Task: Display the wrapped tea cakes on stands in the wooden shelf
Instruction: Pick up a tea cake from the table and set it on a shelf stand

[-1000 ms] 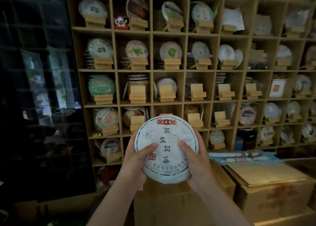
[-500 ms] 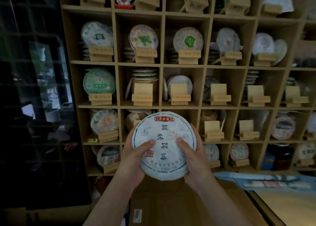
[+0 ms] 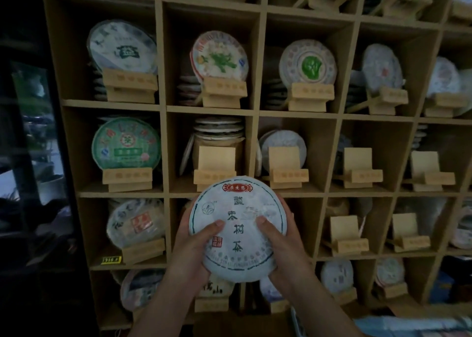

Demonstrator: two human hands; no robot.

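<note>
We see two bare forearms rising from the bottom edge of the frame, each ending in a bare hand near the lower centre. No sleeve, watch, ring or glove shows on either one. Our left hand (image 3: 190, 253) shows its back and a thumb with a short, plain nail. Our right hand (image 3: 286, 244) shows the same: a broad back, a thumb with a short unpainted nail, and fingers (image 3: 287, 210) mostly hidden from view. The dim light blurs finer detail.
</note>
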